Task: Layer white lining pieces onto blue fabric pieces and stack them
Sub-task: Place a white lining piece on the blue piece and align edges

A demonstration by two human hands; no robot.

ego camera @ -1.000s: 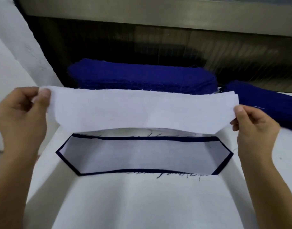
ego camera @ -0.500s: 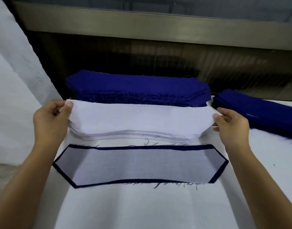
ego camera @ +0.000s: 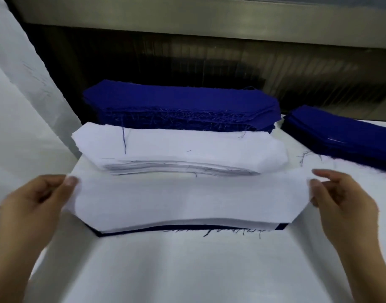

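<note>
Beyond your left grip and right grip, further from you: a stack of white lining pieces flat on the surface, with one loose dark thread draped over its top. Behind that, at its far edge, is a thicker blue stack, frayed along the near side. Past the right grip and out to its right is a second blue stack, apart from the first. Stray threads lie on the surface, just nearer you than the grips. A metal rail runs across the back. A white sheet slopes up beyond the left grip.

Left grip: thumb on top, fingers curled under, clamped on the left end of the white lining piece. Right grip: thumb pinching the right end of the same piece.

The piece spans grip to grip, near edge bowed. The blue fabric piece lies on the surface directly under it, between the grips. The lining hides most of it: only a thin dark band along the near edge and the near corners show.

The white near edge shows more than one layer; can't tell how many you hold. Can't tell if the lining touches the blue.
</note>
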